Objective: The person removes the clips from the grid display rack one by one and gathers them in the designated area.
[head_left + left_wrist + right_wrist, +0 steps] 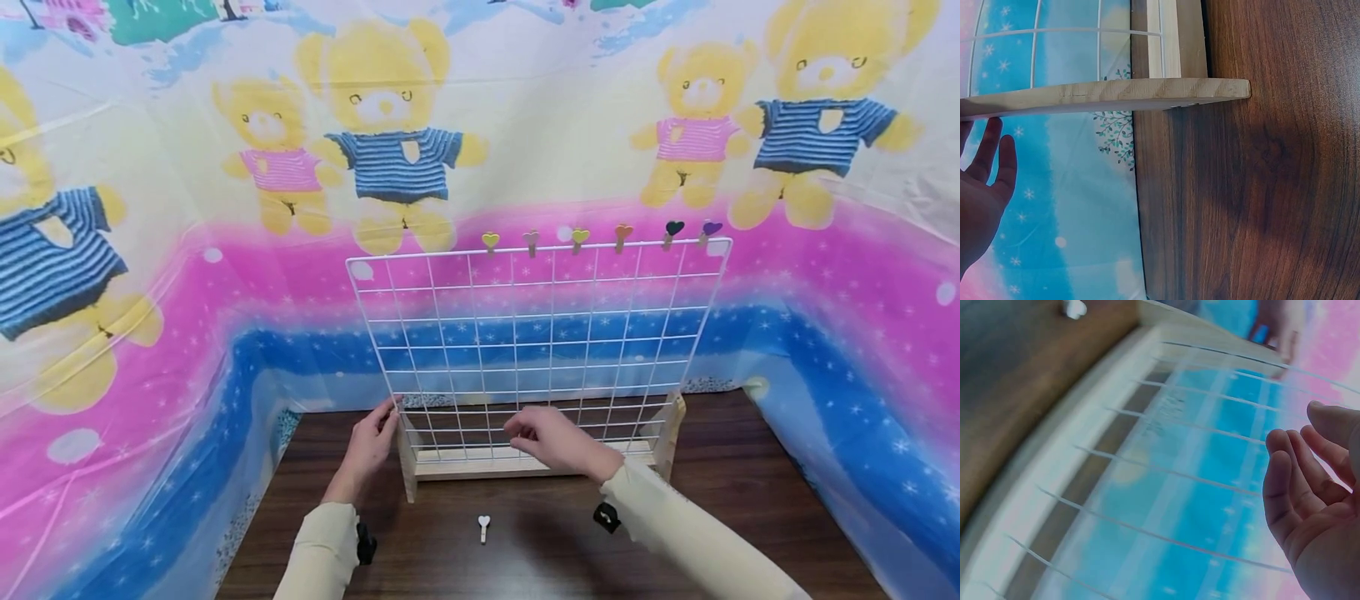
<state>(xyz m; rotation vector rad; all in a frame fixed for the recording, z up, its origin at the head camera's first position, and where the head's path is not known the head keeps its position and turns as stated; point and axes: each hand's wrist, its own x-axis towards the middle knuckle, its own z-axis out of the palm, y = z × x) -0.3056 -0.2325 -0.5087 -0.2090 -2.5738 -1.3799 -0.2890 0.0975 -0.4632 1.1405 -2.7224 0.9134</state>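
A white wire grid panel (532, 346) stands upright in a wooden base (525, 469). My left hand (372, 442) rests its fingertips against the base's left upright (1116, 94), its fingers fairly straight in the left wrist view. In front of the lower grid is my right hand (558, 437), fingers loosely bent with nothing between them; the right wrist view shows its bare palm (1329, 531). On the table, nearer than the base, lies a small clothespin with a white heart (483, 527).
Several heart clothespins are clipped along the grid's top bar: yellow (491, 242), pale pink (532, 242), another yellow (580, 239), orange (623, 237), dark green (674, 229) and purple (710, 228). A bear-printed cloth (540, 142) hangs behind and beside the brown wooden table (742, 483).
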